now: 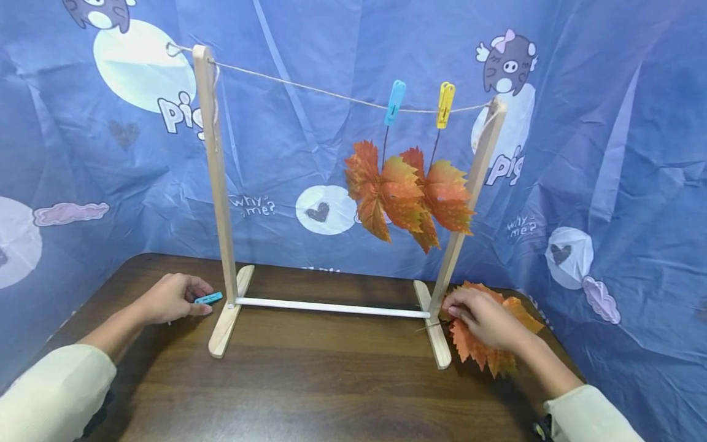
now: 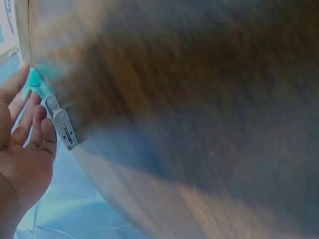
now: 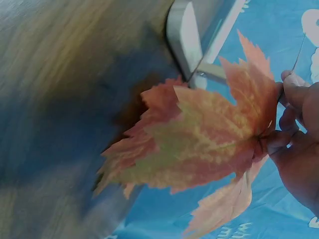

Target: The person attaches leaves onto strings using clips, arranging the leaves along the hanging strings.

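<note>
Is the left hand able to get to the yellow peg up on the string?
Probably yes. The left hand holds a blue peg down on the table, but nothing blocks the way up to the yellow peg; it would reach across the wooden stand.

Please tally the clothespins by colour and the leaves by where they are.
Blue clothespins: 2, one on the string, one in the left hand
Yellow clothespins: 1, on the string
Leaves hanging: 2, and
Leaves under the right hand: a pile on the table, number unclear
Total counted: 5
</note>
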`<state>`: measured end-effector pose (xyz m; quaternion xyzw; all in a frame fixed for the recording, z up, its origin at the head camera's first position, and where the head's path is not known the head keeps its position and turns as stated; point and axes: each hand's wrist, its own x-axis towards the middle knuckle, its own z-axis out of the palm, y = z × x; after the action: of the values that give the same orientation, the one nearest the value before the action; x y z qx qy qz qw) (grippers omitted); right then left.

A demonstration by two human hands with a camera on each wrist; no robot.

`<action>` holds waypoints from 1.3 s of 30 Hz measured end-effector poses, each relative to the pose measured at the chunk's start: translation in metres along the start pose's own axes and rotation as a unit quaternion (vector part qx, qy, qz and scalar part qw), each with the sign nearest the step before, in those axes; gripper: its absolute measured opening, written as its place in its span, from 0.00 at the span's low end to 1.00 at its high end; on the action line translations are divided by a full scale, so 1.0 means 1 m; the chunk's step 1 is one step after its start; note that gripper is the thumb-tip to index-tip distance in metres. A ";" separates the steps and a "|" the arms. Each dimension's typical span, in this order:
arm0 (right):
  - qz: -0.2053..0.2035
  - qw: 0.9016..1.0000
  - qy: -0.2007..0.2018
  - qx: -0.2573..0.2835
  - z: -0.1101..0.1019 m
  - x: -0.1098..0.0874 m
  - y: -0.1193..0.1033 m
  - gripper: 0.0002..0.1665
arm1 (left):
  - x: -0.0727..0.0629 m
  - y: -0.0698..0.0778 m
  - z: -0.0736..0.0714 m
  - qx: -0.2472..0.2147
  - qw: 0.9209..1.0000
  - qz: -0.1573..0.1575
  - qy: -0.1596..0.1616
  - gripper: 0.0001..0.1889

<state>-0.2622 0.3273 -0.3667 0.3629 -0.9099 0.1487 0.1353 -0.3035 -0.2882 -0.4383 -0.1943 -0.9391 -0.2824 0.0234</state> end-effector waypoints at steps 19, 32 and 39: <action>0.032 0.998 -0.008 0.045 -0.001 0.029 -0.038 0.08 | -0.003 -0.002 -0.004 0.033 0.999 0.010 -0.005 0.13; 0.034 0.996 0.016 0.081 0.000 0.052 -0.063 0.04 | -0.006 0.012 -0.023 0.035 0.998 0.016 0.040 0.07; 0.026 0.996 0.023 0.086 0.004 0.067 -0.077 0.04 | -0.009 0.019 -0.038 0.040 0.997 0.014 0.060 0.11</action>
<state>-0.2559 0.2308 -0.3336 0.3463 -0.8995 0.2379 0.1202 -0.2903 -0.2978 -0.3976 -0.1888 -0.9439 -0.2552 0.0911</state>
